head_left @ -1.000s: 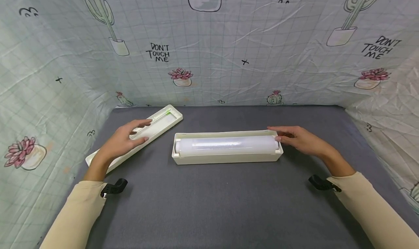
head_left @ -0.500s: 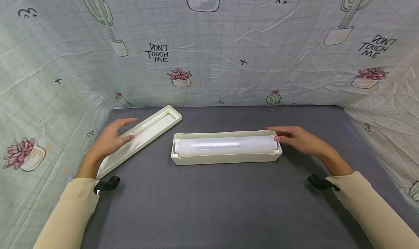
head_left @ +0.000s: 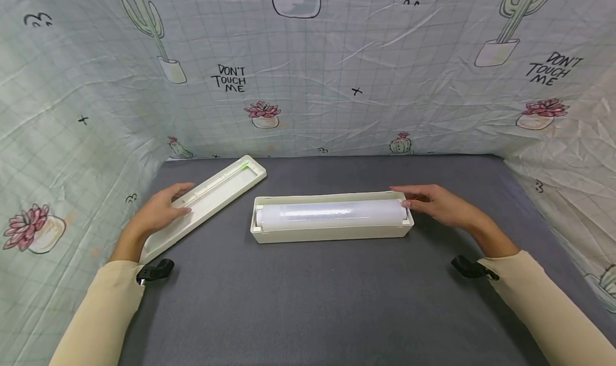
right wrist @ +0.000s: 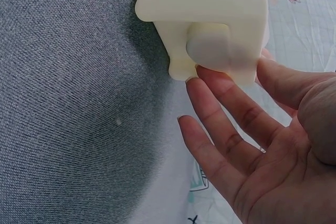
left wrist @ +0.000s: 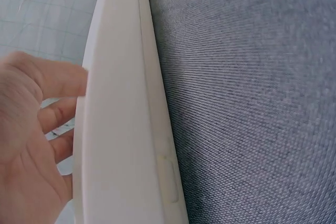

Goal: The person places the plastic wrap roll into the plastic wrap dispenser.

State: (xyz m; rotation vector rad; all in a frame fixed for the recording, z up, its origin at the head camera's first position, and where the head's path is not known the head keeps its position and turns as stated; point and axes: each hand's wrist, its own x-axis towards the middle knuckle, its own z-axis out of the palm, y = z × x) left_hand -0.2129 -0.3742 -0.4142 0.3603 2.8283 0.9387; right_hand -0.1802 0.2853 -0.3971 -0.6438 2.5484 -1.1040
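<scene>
A long cream cling film dispenser box (head_left: 332, 233) lies at mid-table, a roll of cling film (head_left: 332, 215) inside it. Its detached lid (head_left: 207, 203), with a thin rail and a small green piece, lies slanted to the left. My left hand (head_left: 159, 211) grips the lid's far long edge, thumb over the inner side, fingers past the edge. The left wrist view has the thumb tip hidden behind the lid's wall. My right hand (head_left: 440, 208) holds the box's right end, thumb at the top rim and fingertips (right wrist: 220, 80) against the end wall.
A dark grey cloth (head_left: 308, 302) covers the table. Behind it and along both sides hang printed curtains (head_left: 308, 77) with cactus drawings, their lower edge meeting the table's back. A black strap mount (head_left: 155, 269) sits on each wrist.
My left hand has drawn back to the left along the lid and come down on it, its fingers closing in. My right hand, the box and the lid stay in place.
</scene>
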